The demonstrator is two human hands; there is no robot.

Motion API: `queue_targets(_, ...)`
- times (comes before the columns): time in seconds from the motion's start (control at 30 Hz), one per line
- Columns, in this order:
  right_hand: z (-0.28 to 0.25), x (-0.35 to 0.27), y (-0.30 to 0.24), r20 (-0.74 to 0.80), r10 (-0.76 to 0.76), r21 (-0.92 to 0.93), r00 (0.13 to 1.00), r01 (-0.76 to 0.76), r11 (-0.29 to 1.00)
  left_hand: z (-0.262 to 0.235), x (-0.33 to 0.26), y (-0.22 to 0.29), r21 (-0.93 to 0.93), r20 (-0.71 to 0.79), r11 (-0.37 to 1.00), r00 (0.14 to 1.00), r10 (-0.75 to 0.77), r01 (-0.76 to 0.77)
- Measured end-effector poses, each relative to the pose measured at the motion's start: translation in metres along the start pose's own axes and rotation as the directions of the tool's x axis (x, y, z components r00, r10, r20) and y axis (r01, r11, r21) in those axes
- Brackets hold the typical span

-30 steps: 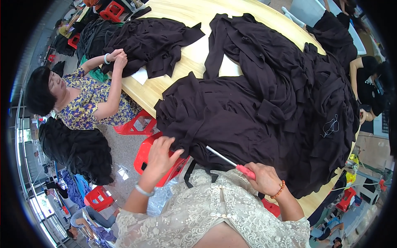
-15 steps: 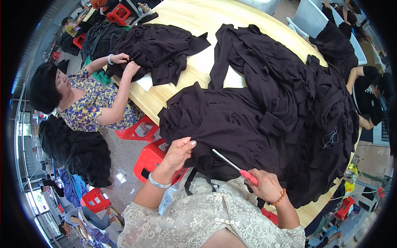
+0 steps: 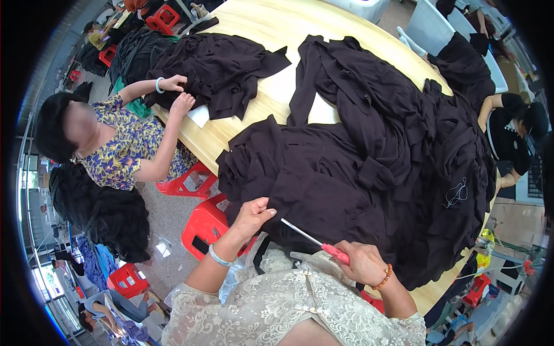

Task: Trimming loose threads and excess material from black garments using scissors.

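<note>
My right hand [image 3: 365,264] is closed round the pink-red handle of a slim tool [image 3: 306,234] with a long, thin metal shaft; I cannot tell the exact shape of its tip. That tip points left, just short of my left hand [image 3: 253,218]. Thumb and forefinger of the left hand are pinched together at the near edge of a dark garment [image 3: 323,193]. Anything between them is too small to make out. The garment lies bunched on the pale wooden table [image 3: 259,14], with more dark clothes [image 3: 398,124] heaped beyond it.
On the left, a person [image 3: 135,135] handles another dark garment [image 3: 225,66]. Someone else [image 3: 511,135] is at the table's right side. Red stools [image 3: 202,222] and a dark cloth pile [image 3: 107,213] stand on the left floor. Loose pale thread [image 3: 456,193] lies on the clothes at right.
My right hand has moved left with the tool, bringing its tip close to my left fingers. The left hand stays pinched. At left, the other person's hands have shifted slightly.
</note>
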State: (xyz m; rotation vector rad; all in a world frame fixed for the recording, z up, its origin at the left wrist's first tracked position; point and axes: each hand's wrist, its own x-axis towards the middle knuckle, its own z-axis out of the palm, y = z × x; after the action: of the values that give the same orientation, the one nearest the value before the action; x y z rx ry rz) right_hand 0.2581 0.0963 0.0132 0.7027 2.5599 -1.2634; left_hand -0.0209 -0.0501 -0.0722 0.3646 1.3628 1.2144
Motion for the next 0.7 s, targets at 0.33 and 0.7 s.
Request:
queue_targets(0.33, -0.012, 0.009, -0.01, -0.093, 0.123, -0.113, 0.988, -0.133, 0.985, 0.01, 0.055, 0.014, 0.135, -0.073, 0.985, 0.991, 0.113, -0.103)
queue_targets(0.7, -0.012, 0.004, 0.001, 0.089, 0.009, 0.026, 0.996, -0.012, 1.0, 0.011, 0.035, 0.046, -0.038, -0.175, 0.951, 0.939, 0.296, -0.307)
